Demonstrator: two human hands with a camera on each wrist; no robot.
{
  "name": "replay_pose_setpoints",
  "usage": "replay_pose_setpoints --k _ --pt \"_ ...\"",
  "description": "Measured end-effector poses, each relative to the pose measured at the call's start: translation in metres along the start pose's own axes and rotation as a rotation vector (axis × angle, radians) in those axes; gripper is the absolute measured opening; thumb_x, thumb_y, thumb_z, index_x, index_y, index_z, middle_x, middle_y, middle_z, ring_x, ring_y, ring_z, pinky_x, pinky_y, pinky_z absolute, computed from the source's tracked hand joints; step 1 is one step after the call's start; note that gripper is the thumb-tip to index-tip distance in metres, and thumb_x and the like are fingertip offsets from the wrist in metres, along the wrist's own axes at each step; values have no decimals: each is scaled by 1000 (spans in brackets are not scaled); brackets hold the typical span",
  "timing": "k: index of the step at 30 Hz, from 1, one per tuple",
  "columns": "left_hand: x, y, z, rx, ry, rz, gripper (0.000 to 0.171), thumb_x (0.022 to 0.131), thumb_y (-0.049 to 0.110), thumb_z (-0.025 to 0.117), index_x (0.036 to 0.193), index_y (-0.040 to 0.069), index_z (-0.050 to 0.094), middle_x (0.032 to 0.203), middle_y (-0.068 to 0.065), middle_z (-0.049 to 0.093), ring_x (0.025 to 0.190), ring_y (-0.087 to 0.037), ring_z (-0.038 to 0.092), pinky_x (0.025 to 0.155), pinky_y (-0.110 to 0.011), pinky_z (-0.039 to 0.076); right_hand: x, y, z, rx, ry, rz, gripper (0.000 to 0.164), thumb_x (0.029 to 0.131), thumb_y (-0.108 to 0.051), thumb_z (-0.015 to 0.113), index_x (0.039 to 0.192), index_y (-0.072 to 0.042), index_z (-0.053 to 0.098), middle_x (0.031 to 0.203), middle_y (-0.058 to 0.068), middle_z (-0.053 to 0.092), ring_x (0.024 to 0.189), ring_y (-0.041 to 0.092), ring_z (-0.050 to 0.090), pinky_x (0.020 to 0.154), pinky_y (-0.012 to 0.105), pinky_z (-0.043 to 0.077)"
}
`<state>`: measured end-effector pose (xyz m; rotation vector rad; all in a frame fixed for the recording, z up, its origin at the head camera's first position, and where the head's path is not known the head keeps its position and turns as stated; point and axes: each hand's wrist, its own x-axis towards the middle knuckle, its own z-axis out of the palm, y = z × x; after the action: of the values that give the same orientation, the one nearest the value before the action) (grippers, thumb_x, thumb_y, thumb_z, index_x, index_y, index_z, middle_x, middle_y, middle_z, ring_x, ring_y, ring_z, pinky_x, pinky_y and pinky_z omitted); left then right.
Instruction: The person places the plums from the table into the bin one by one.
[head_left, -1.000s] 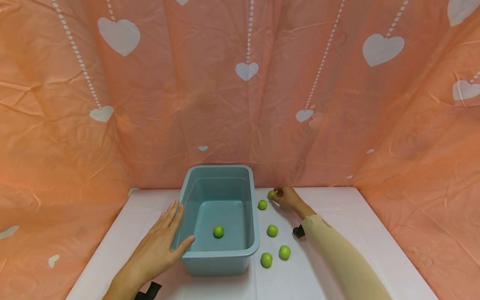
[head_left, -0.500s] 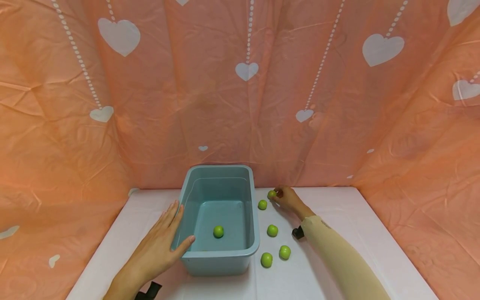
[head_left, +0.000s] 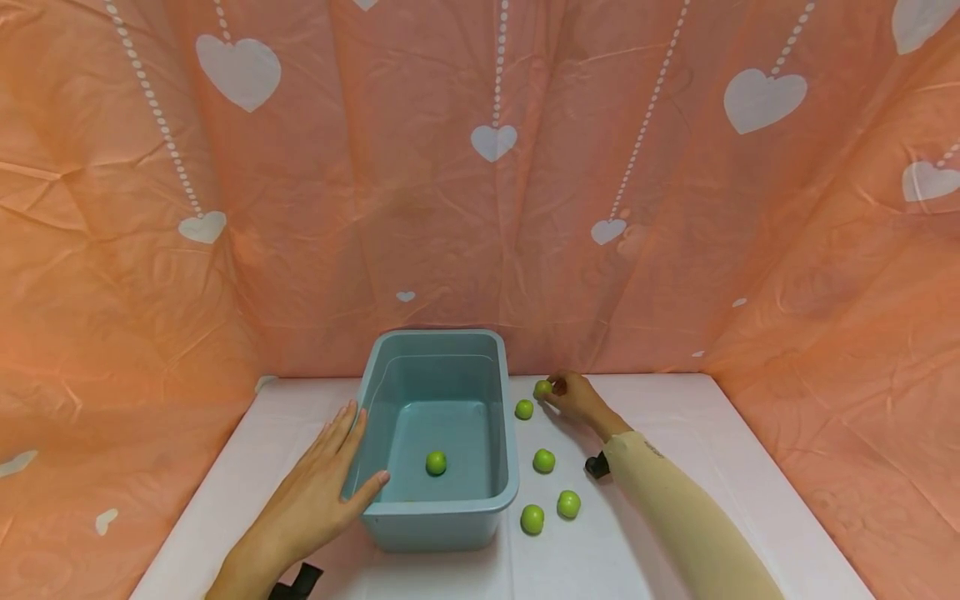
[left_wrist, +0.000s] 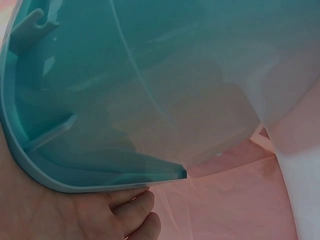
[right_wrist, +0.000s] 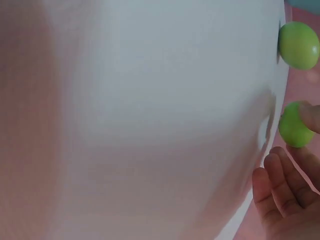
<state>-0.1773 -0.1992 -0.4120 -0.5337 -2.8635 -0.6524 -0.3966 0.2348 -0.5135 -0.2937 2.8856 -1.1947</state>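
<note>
A blue-grey plastic bin [head_left: 442,506] stands on the table, with one small round green fruit [head_left: 436,462] on its floor. My left hand [head_left: 311,496] rests along the bin's left rim, fingers straight and thumb over the near corner; the left wrist view has the palm [left_wrist: 70,215] against the rim's outside. At the table's back edge, my right hand [head_left: 579,398] pinches a second green fruit [right_wrist: 295,125] between thumb and forefinger. In the right wrist view its other fingers [right_wrist: 282,185] are loosely bent below the fruit. Another green fruit [head_left: 524,409] lies just left of that hand.
Three more green fruits lie right of the bin: an upper fruit [head_left: 544,461], a right fruit [head_left: 568,504] and a near fruit [head_left: 532,519]. A white cloth [head_left: 720,467] covers the table. Orange curtains [head_left: 525,275] with hearts rise behind and at both sides.
</note>
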Motion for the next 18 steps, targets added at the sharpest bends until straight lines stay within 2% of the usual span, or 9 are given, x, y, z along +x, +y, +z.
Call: replay_pose_setpoints --k 6,11,18 --pt "0 0 0 2 0 4 96 104 64 59 170 2 26 177 -21 18 162 -46 19 124 -70 28 -2 -6 -3 13 -2 -4 28 102 -21 76 123 -4 69 112 12 65 101 27 61 86 38 56" --pt "1 -1 0 5 0 7 96 104 64 59 170 1 26 177 -21 18 162 -46 19 124 -70 28 -3 -13 -6 26 1 -27 27 103 -19 75 125 -6 68 116 12 66 104 28 62 85 37 59" --pt "1 -1 1 11 3 1 97 104 65 59 170 2 25 178 -20 18 162 -46 20 124 -69 28 -3 -26 -11 16 28 -142 27 100 -14 76 122 -1 68 115 15 69 105 31 65 92 46 59"
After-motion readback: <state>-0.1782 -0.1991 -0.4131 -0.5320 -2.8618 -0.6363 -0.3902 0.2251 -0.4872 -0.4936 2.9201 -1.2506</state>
